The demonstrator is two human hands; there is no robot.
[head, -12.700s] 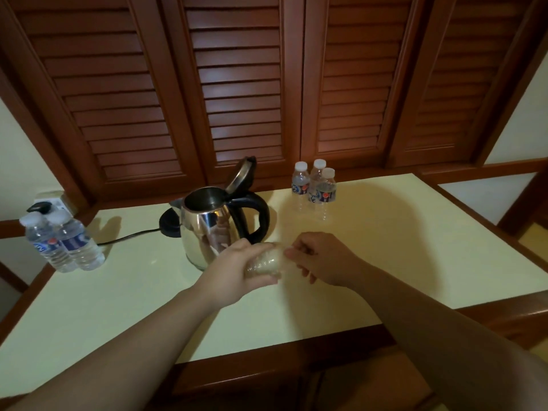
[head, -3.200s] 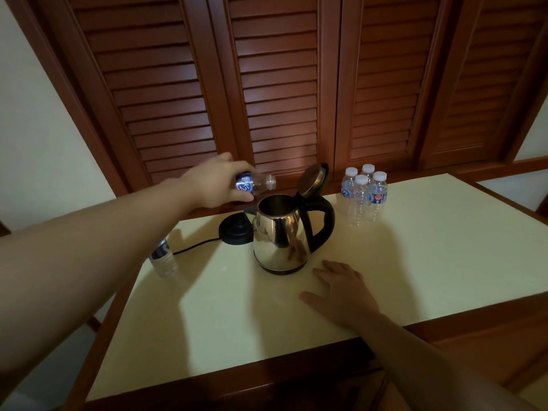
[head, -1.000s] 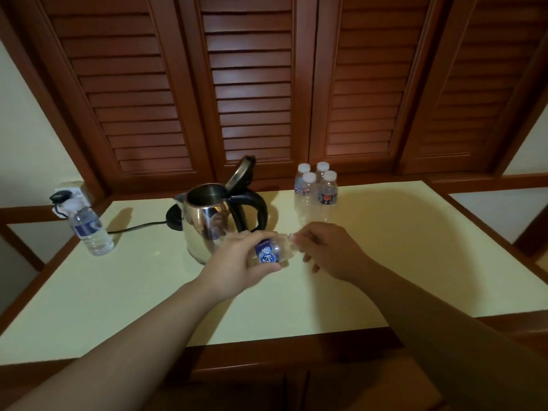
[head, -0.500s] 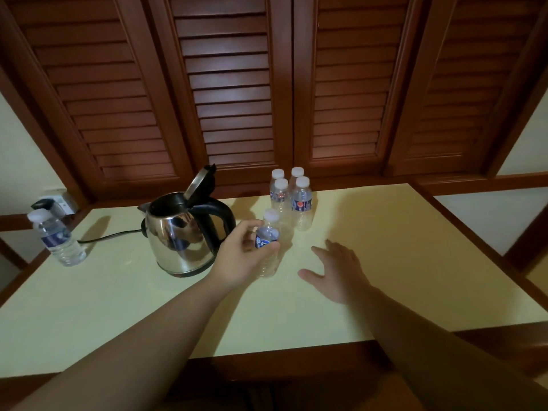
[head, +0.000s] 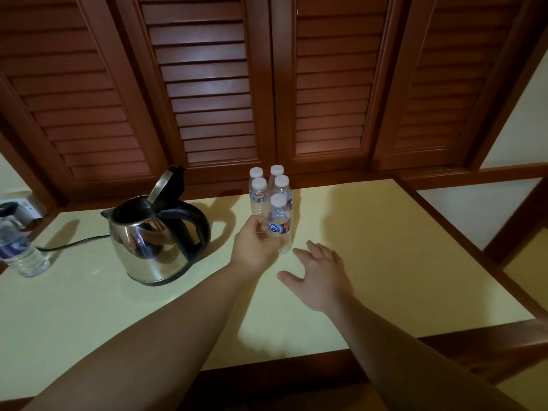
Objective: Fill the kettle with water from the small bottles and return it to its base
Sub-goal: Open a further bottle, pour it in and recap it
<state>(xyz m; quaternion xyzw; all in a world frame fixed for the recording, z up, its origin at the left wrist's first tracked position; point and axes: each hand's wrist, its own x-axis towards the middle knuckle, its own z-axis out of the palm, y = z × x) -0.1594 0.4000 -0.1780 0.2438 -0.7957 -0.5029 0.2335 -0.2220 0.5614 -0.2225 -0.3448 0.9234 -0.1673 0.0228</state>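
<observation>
Left hand: fingers curled round a capped bottle, upright on the counter before four others
Right hand: fingers apart, flat on the counter
Kettle: lid up, off its base
Risk: setting it down tight could topple the cluster; kettle may still be underfilled
Change: half a second ago the bottle was slightly further from the group

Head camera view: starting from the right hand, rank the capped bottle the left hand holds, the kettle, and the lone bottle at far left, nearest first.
1. Capped bottle, held by the left hand, just ahead of the right hand.
2. Kettle, off to the left.
3. Lone bottle, far left edge.
</observation>
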